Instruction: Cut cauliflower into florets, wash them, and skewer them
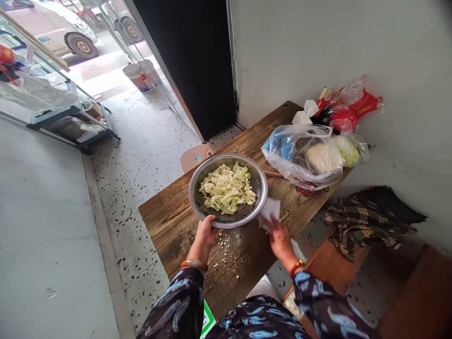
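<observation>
A round metal bowl (192,200) holds cut cauliflower florets (229,186) over a wooden table. My left hand (205,235) grips the bowl's near rim at its left side, thumb on top of the edge. To the right of the bowl, my right hand (280,240) is closed on a whitish tissue (271,209), which is blurred by motion. Small pale cauliflower crumbs (229,254) lie scattered on the wood between my hands.
On the table's (162,207) right part sit a clear plastic bag (300,160) with vegetables and a red packet (365,106). A stool (196,155) stands behind the table. A plaid garment (356,221) lies on a wooden seat at the right.
</observation>
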Tool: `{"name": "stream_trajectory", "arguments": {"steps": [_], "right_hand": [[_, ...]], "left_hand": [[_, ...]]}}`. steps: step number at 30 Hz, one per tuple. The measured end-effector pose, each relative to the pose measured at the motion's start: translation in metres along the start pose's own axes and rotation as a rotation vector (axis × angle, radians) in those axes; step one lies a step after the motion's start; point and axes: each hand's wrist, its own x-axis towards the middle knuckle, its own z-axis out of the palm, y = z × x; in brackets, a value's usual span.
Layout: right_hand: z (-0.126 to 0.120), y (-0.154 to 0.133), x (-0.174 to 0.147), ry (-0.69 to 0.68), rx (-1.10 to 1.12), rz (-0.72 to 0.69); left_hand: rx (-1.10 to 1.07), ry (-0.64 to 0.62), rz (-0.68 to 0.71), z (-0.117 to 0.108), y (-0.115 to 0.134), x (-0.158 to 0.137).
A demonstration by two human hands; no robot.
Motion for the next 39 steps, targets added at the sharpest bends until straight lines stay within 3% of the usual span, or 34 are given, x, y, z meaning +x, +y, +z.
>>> {"name": "stream_trajectory", "arguments": {"steps": [2, 4, 10, 13, 16, 18, 23, 28, 34, 37, 39], "right_hand": [[0.014, -0.031, -0.024, -0.075, 0.129, -0.111], [0.016, -0.042, -0.035, -0.085, 0.191, -0.135], [-0.006, 0.003, -0.013, 0.044, 0.059, -0.114], [0.004, 0.012, -0.016, 0.089, 0.005, -0.104], [0.025, -0.002, -0.032, 0.11, -0.011, -0.104], [0.038, -0.015, -0.041, 0.127, -0.029, -0.093], [0.058, -0.043, -0.06, 0.115, -0.073, -0.032], [0.087, -0.075, -0.088, 0.132, -0.128, 0.043], [0.108, -0.089, -0.094, 0.22, -0.163, 0.196], [0.105, -0.089, -0.087, 0.164, -0.205, 0.27], [0.102, -0.089, -0.083, 0.123, -0.242, 0.299]], "left_hand": [[0.004, -0.007, -0.023, -0.001, -0.006, -0.001], [-0.001, -0.024, -0.029, -0.002, -0.01, -0.003], [-0.042, -0.077, 0.0, -0.015, -0.005, -0.012], [-0.038, -0.153, -0.004, -0.032, 0.0, -0.024], [-0.027, -0.212, 0.018, -0.058, 0.007, -0.039], [-0.026, -0.185, 0.048, -0.083, 0.013, -0.051], [-0.075, -0.113, 0.092, -0.182, 0.021, -0.083], [-0.157, 0.028, 0.065, -0.324, 0.004, -0.098], [-0.121, 0.158, -0.041, -0.496, -0.05, -0.068], [0.014, 0.215, -0.115, -0.558, -0.088, -0.045], [0.177, 0.219, -0.174, -0.585, -0.117, -0.03]]}}
